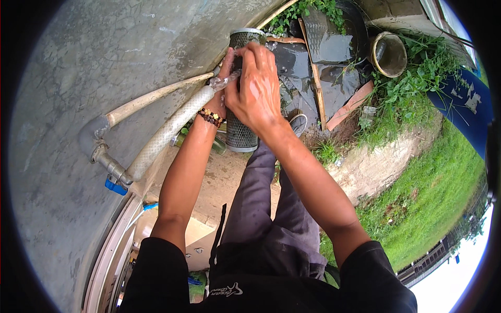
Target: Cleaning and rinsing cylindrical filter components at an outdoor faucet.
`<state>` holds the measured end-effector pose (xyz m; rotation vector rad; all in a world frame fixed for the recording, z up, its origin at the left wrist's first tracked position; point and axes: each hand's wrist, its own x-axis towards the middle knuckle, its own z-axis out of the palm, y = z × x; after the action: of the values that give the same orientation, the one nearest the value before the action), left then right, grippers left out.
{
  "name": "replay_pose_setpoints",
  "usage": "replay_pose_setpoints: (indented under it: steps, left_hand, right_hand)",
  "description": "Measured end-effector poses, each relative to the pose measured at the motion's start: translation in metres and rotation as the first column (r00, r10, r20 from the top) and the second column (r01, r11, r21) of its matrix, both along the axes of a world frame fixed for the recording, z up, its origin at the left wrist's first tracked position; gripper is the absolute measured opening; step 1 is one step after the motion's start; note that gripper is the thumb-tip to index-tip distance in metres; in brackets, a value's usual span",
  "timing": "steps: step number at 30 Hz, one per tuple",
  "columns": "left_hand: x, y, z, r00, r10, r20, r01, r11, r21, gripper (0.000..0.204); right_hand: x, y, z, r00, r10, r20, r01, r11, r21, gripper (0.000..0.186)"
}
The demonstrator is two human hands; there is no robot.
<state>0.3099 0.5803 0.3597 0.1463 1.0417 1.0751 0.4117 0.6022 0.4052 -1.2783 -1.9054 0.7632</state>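
Note:
A mesh-covered cylindrical filter (241, 122) with pale rims at both ends stands upright in front of my legs. My left hand (222, 96) grips it from the left side; its fingers are mostly hidden behind the filter and my other hand. Across the filter's upper front lies my right hand (257, 86), its fingers curled and pressed together against the mesh. Both hands look wet. Water (224, 82) pours from the end of a clear braided hose (172, 131) onto the filter beside my hands.
The hose runs from a metal tap (112, 168) with a blue handle on the grey wall (94, 57). A pale pipe (156, 97) leads along that wall. Ahead are wet slabs (334, 39), a wooden strip (315, 78) and a round bucket (389, 55). Grass (417, 201) lies to the right.

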Motion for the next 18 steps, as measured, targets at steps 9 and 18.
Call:
replay_pose_setpoints:
  steps: [9,18]
  left_hand:
    - [0.019,0.012,0.009,0.995,-0.003,-0.096,-0.007,0.994,-0.107,0.061]
    - [-0.006,-0.004,-0.024,0.998,-0.051,0.048,0.057,0.989,-0.134,0.066]
  right_hand:
    - [0.021,0.030,-0.013,0.994,-0.005,0.110,0.005,1.000,0.007,0.043]
    - [0.017,-0.009,-0.003,0.998,0.042,0.054,-0.039,0.998,-0.046,0.048]
